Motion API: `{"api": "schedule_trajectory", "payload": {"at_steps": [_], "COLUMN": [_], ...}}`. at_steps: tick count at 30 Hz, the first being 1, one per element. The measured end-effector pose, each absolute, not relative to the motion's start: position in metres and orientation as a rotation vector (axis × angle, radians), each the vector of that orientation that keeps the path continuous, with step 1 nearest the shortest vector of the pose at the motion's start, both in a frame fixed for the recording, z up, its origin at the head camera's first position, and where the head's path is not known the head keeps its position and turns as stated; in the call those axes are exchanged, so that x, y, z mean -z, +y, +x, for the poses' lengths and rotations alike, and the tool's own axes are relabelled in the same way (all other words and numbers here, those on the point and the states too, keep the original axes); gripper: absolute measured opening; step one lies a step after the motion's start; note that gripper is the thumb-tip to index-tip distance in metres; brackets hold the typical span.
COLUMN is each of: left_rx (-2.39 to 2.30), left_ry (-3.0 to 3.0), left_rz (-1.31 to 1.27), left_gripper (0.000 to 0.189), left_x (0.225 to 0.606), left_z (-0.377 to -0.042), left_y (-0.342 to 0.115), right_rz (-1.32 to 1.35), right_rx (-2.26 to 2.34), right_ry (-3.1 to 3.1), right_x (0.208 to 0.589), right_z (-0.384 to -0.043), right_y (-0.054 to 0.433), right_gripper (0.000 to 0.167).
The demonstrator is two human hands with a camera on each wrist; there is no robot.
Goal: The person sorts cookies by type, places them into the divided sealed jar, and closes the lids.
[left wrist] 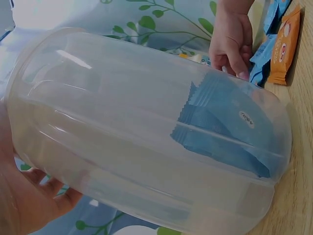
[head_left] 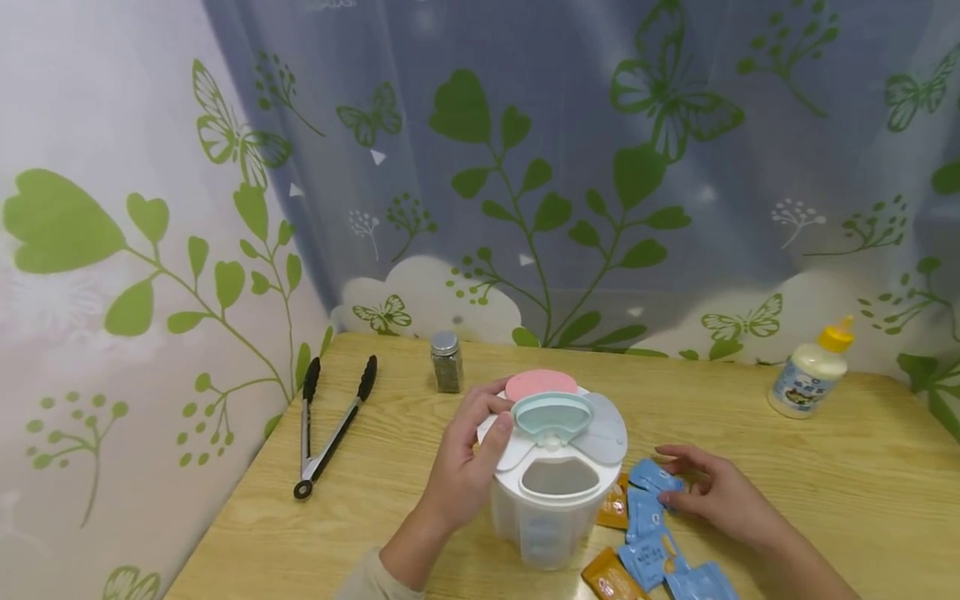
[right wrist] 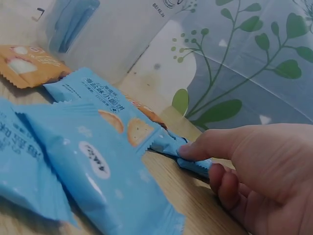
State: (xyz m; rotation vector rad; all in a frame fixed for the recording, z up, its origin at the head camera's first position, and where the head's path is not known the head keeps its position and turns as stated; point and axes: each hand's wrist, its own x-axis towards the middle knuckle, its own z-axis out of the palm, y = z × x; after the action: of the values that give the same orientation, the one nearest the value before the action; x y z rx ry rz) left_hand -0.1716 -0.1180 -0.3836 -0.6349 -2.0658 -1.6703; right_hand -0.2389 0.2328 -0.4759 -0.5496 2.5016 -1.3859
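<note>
Loose blue packets and orange packets lie nearest; beside them the left hand grips the container, its aqua flap raised; beyond, the right hand has its thumb on a farther blue packet, pinched or not I cannot tell; filling seems in hand, calling for a sure pinch, then a lift.

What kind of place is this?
Probably a home table for kitchen or snack jobs: there's a wooden tabletop with tongs, small snack packets and a clear container on it.
</note>
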Motion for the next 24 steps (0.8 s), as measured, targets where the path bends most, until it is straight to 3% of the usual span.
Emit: {"api": "schedule_trajectory", "payload": {"at_steps": [6,24], "left_rx": [1.668,1.679], "left_ry": [-2.072,-2.078], "left_rz": [-0.632,-0.627], "left_gripper": [0.014,0.014], "left_x": [0.3833,0.3843], "left_z": [-0.1708,-0.1718], "left_y": [-0.1174,-0.1177], "right_rz": [-0.619,-0.419], "right_rx": [1.355,1.509], "right_ry": [2.58,2.424], "right_x": [0.4751,0.4739], "right_z": [-0.2363,-0.2381], "right_y": [0.232,0.2372], "right_gripper": [0.072,0.049]}}
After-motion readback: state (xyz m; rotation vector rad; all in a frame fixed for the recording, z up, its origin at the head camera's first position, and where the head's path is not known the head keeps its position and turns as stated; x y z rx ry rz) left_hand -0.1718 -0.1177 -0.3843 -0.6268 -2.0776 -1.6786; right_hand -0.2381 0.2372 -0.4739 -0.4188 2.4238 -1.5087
